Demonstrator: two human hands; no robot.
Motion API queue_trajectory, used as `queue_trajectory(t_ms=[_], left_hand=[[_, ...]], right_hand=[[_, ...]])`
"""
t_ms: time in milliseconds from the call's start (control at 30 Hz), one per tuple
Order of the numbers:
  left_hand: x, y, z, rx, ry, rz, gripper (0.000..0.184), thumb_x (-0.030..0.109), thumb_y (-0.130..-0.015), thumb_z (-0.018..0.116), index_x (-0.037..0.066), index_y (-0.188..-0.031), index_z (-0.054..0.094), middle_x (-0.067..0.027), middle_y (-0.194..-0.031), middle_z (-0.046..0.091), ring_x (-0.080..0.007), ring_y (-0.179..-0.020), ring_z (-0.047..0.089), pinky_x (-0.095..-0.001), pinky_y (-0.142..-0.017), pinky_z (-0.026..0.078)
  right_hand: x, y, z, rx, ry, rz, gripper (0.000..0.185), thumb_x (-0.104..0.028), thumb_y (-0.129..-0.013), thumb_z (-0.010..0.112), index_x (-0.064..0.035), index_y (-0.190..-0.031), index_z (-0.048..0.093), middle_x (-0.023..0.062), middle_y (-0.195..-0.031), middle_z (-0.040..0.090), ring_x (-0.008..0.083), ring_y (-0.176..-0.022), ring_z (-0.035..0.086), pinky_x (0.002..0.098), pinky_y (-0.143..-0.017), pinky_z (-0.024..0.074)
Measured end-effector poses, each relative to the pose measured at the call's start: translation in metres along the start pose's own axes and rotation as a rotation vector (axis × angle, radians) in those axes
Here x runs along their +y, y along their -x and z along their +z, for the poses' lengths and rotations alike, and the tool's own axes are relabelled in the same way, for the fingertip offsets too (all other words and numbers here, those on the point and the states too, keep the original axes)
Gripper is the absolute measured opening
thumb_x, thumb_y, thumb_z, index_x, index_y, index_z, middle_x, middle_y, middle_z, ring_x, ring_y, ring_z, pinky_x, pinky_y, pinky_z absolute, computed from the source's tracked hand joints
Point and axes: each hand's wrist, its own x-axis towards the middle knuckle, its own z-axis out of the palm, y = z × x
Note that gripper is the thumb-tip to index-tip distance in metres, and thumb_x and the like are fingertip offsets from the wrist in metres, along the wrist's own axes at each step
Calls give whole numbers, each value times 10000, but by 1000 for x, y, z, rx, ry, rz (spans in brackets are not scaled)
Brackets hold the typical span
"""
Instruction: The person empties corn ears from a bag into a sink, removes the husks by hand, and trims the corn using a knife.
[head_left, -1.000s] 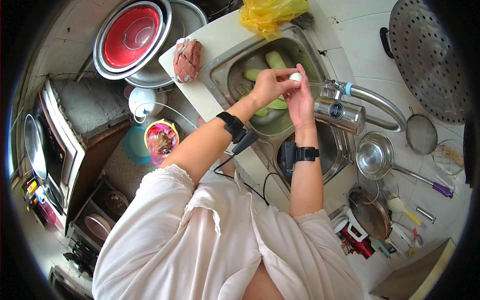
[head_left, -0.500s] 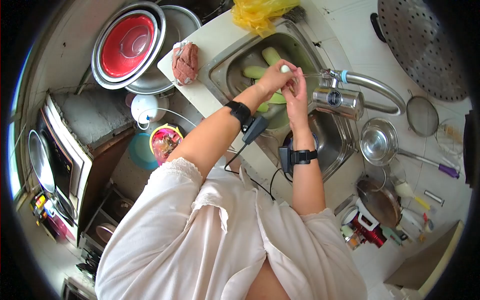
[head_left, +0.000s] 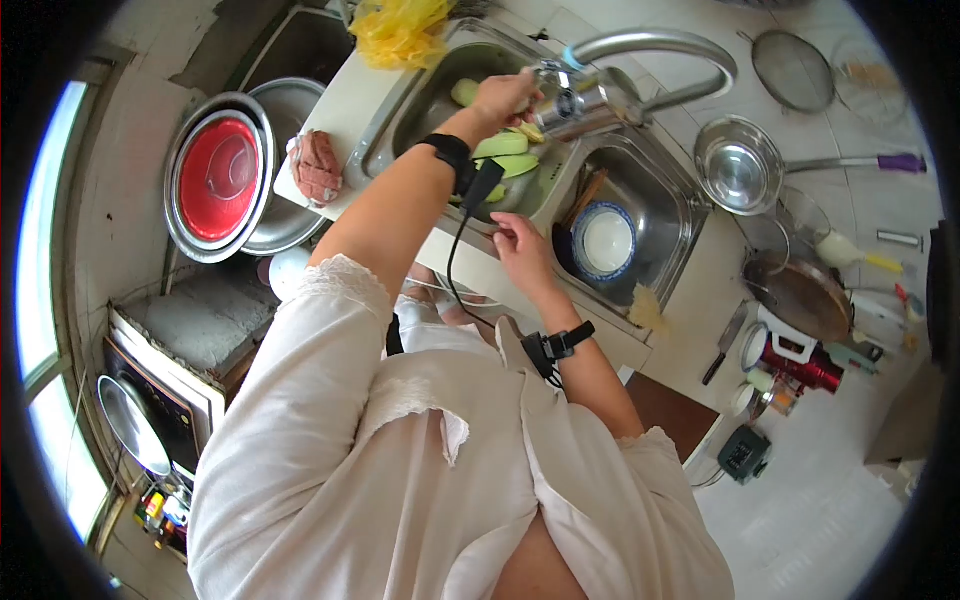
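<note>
The left hand is curled, with the faucet at its three o'clock; its grip cannot be told. The right hand is held loosely spread, near a bowl at three o'clock.

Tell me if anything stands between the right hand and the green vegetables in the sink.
Only the sink's near rim lies between the right hand and the nearest green vegetables; no loose object shows there. A black wrist device hides some of the view beside them.
</note>
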Motion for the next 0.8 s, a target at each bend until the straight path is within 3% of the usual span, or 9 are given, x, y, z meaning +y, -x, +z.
queue_trajectory(t_ms=[67, 100, 200, 300, 467, 533, 567, 700, 800], left_hand=[[-9, 2, 1, 50, 58, 96, 417, 463, -1041, 588, 79, -997, 746, -25, -898, 674, -141, -778, 644, -317, -659, 535], [-22, -19, -6, -102, 157, 66, 322, 410, -1031, 630, 106, -1072, 730, 4, -981, 665, -121, -884, 616, -317, -722, 539], [-41, -36, -16, -231, 288, 157, 222, 317, -997, 686, 148, -1140, 689, 24, -966, 662, -117, -816, 589, -285, -749, 519], [-26, -10, -13, -117, 163, 99, 96, 216, -980, 655, 121, -974, 655, -15, -752, 609, -137, -599, 548, -272, -508, 411], [-35, -15, -10, -153, 59, 20, 236, 308, -970, 690, 78, -992, 738, -3, -856, 696, -94, -615, 582, -228, -487, 443], [-30, -4, -4, -158, 59, 33, 277, 322, -970, 683, 51, -1004, 735, -23, -887, 718, -116, -700, 655, -236, -549, 520], [-28, -8, -12, -272, 92, 11, 301, 312, -975, 681, 30, -1072, 724, -47, -961, 733, -157, -842, 706, -271, -716, 599], [-45, -22, -17, -329, 302, 86, 352, 298, -987, 677, 20, -1203, 683, -73, -1075, 727, -201, -983, 702, -378, -957, 587], [-54, -24, -22, -282, 173, 16, 325, 256, -971, 713, 46, -1216, 673, -76, -1139, 712, -193, -1017, 692, -383, -968, 586]], right_hand=[[-5, 5, -3, 9, -10, 20, 336, -46, -914, 680, -116, -1243, 676, 106, -1156, 682, 256, -1030, 699, 352, -886, 574], [-5, 6, -4, 15, 33, -37, 334, -44, -909, 681, -106, -1237, 670, 114, -1162, 679, 261, -1019, 699, 357, -873, 576], [4, 6, -10, 24, 32, -142, 332, -39, -900, 683, -93, -1226, 660, 126, -1176, 673, 275, -1011, 695, 374, -865, 576], [16, 13, -14, 8, -42, -183, 335, -45, -896, 671, -90, -1227, 647, 133, -1199, 669, 311, -1076, 665, 414, -922, 542], [23, 18, -20, -17, 9, -233, 341, -50, -904, 648, -90, -1242, 631, 134, -1256, 654, 348, -1190, 613, 445, -1005, 494], [23, 17, -19, 11, 26, -286, 303, -51, -908, 642, -86, -1209, 640, 133, -1213, 664, 354, -1155, 626, 443, -989, 504], [23, 17, -17, 14, 21, -284, 303, -51, -908, 642, -86, -1209, 640, 133, -1213, 664, 354, -1155, 626, 443, -989, 504], [19, 10, -15, -27, -64, -141, 307, -114, -937, 657, -96, -1242, 632, 140, -1242, 656, 318, -1131, 649, 409, -969, 513], [21, -21, -8, -30, -261, 114, 298, -222, -986, 646, -94, -1253, 624, 134, -1257, 655, 280, -1110, 663, 378, -940, 520]])
